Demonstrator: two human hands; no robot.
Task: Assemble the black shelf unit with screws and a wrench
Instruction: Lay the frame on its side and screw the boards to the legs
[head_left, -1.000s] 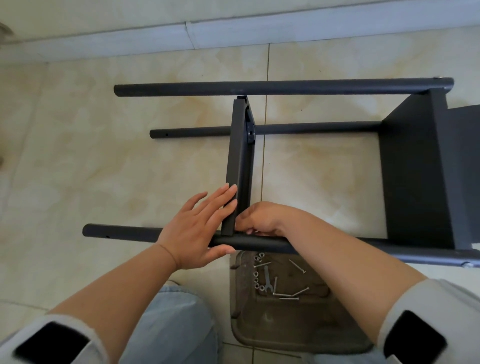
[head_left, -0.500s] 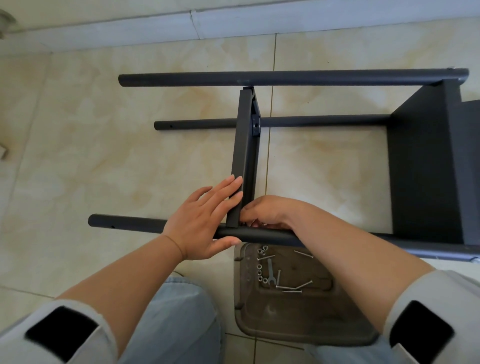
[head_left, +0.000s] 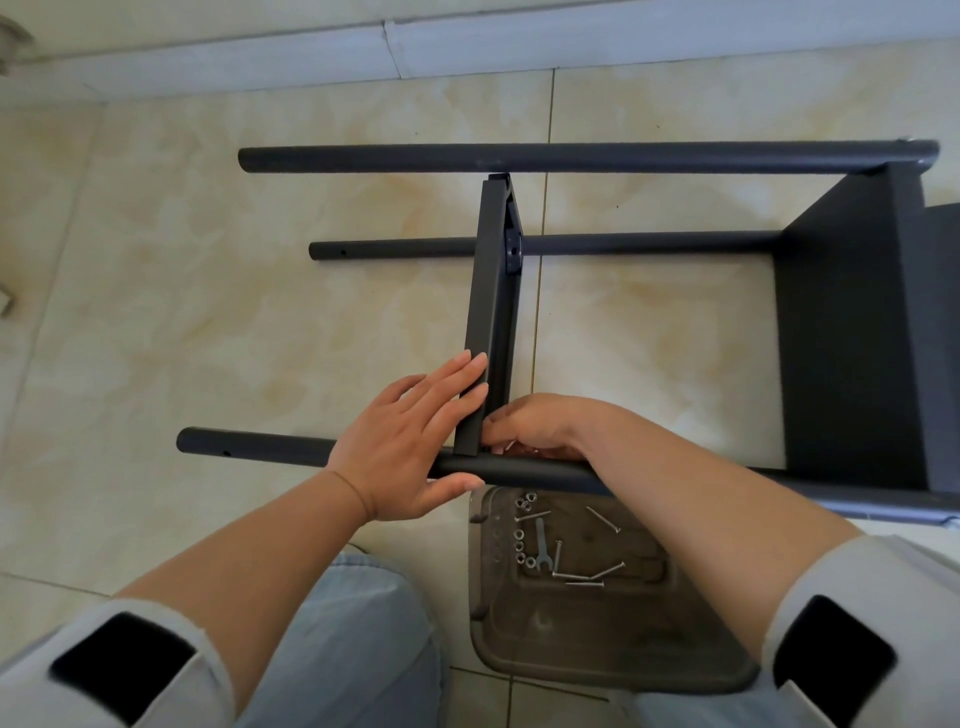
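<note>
A: Item one, black shelf unit (head_left: 852, 332): where, which way?
B: On its side on the tiled floor (head_left: 156, 291); the poles' long axis runs left to right, open ends left. Loose shelf panel (head_left: 488, 312) stands on edge across them, near pole (head_left: 260, 448) to far pole (head_left: 571, 156).
A: Hands?
B: Left hand (head_left: 410, 441): fingers straight, flat against the panel, thumb under the near pole. Right hand (head_left: 540, 423): curled at the panel-pole joint; grip hidden.
A: Hardware?
B: Wrench (head_left: 541, 545), screws (head_left: 602, 519), nuts (head_left: 523, 503) in a brown tray (head_left: 597, 654) just below the near pole.
</note>
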